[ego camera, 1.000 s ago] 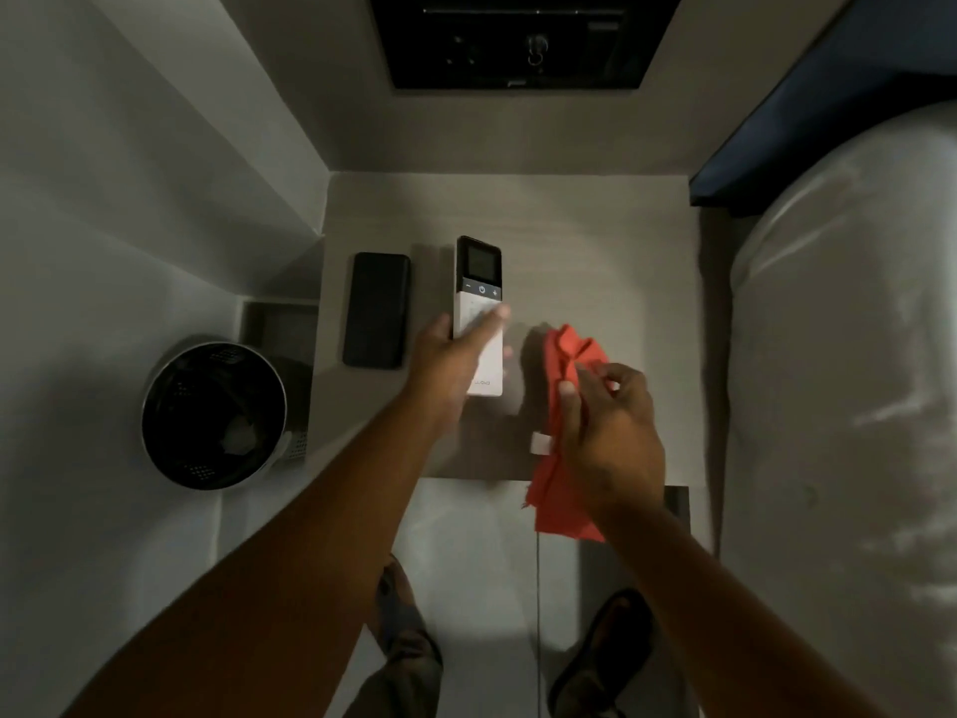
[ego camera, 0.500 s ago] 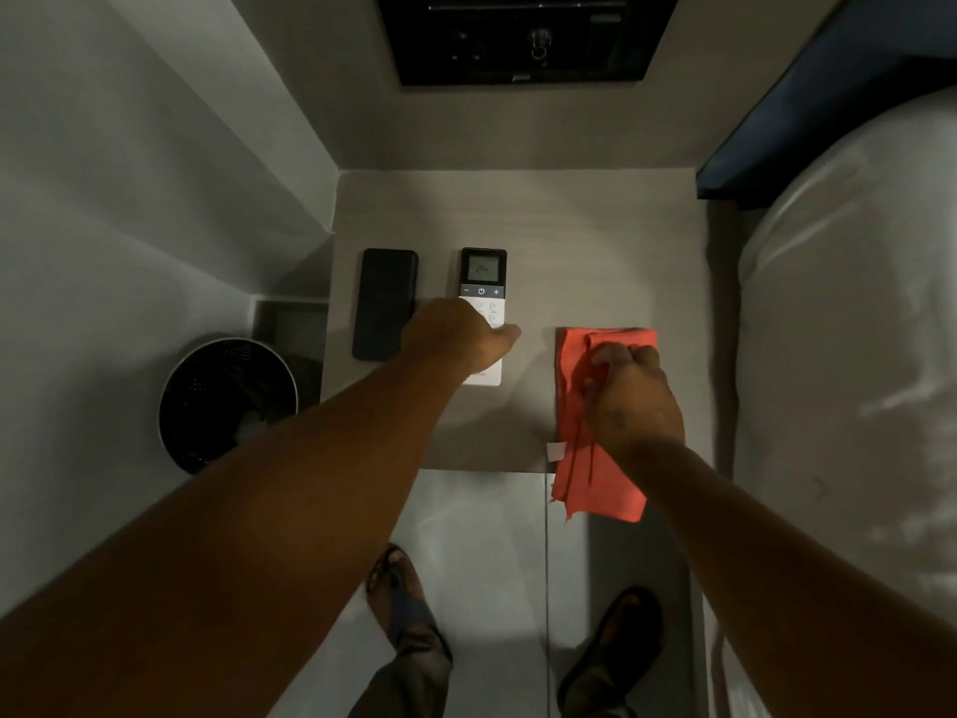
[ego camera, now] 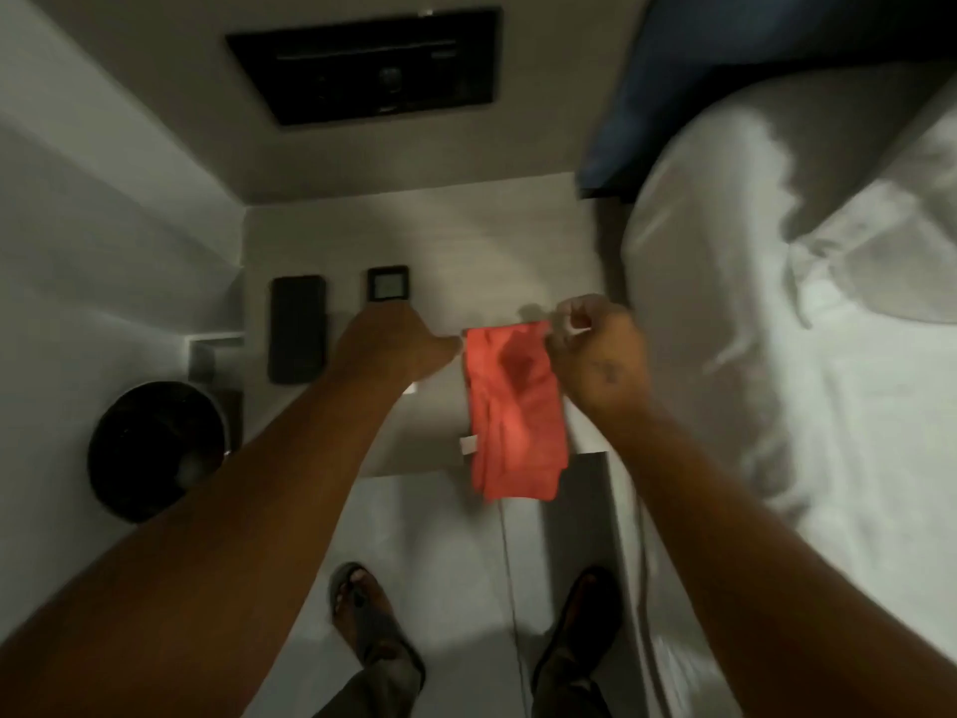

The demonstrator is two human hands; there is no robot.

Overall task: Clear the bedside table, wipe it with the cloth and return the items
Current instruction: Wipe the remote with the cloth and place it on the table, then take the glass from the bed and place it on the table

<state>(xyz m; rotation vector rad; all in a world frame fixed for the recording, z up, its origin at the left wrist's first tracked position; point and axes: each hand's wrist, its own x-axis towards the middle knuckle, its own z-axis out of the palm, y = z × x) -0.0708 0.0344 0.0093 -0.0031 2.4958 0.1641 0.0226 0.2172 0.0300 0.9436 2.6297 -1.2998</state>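
A red cloth [ego camera: 512, 406] lies on the bedside table [ego camera: 466, 241] near its right side, and its lower end hangs over the front edge. My right hand [ego camera: 595, 355] pinches the cloth's top right corner. My left hand [ego camera: 393, 349] lies over the lower part of a white remote [ego camera: 387, 284]. Its thumb reaches the cloth's top left corner, and the fingers underneath are hidden. A black phone [ego camera: 296, 329] lies flat to the left of the remote.
A round black bin [ego camera: 155, 453] stands on the floor left of the table. A bed with white sheets [ego camera: 777, 355] runs along the right side. A black panel [ego camera: 362, 70] is set in the wall behind. My feet [ego camera: 373, 624] stand before the table.
The left hand set the remote down next to the phone, then slid right to the cloth's corner. The right hand shifted to the cloth's top right corner, and the cloth is spread wider.
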